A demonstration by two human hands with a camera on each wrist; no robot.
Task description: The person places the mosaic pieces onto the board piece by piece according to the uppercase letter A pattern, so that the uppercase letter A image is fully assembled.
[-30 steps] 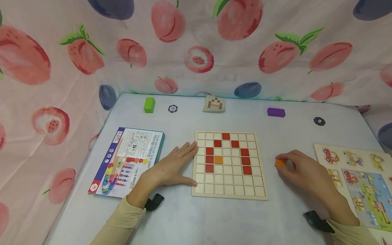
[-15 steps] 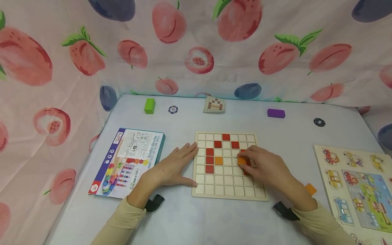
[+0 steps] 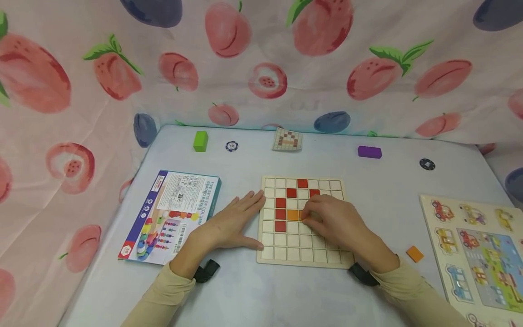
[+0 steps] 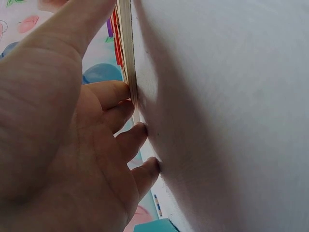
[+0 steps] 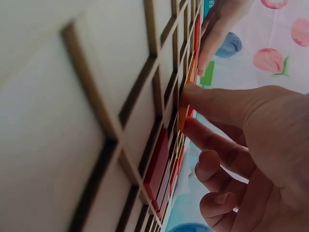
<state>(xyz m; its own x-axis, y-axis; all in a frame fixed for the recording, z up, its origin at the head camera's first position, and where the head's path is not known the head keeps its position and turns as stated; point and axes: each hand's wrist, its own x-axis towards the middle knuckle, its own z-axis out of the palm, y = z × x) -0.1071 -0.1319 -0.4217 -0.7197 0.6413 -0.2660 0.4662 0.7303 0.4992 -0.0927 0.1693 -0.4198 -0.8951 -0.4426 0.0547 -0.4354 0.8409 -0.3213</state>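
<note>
A wooden grid board (image 3: 294, 254) lies in the middle of the table, with several red tiles (image 3: 280, 213) and one orange tile (image 3: 292, 214) set in its squares. My right hand (image 3: 308, 217) lies over the board just right of that orange tile. Its thumb and forefinger pinch another orange tile (image 5: 183, 116) down against the grid. My left hand (image 3: 245, 218) lies flat on the table. Its fingers (image 4: 120, 96) touch the board's left edge (image 4: 126, 58).
A loose orange tile (image 3: 414, 253) lies right of the board, beside a vehicle puzzle (image 3: 478, 250). A printed box (image 3: 171, 213) lies at the left. Along the back are a green block (image 3: 200, 141), a pattern card (image 3: 287, 139), a purple block (image 3: 369, 151) and two chips (image 3: 231, 146) (image 3: 426, 164).
My right hand carried an orange tile from the table at the right onto the board, then leftward to beside the placed orange tile. The left hand has stayed still.
</note>
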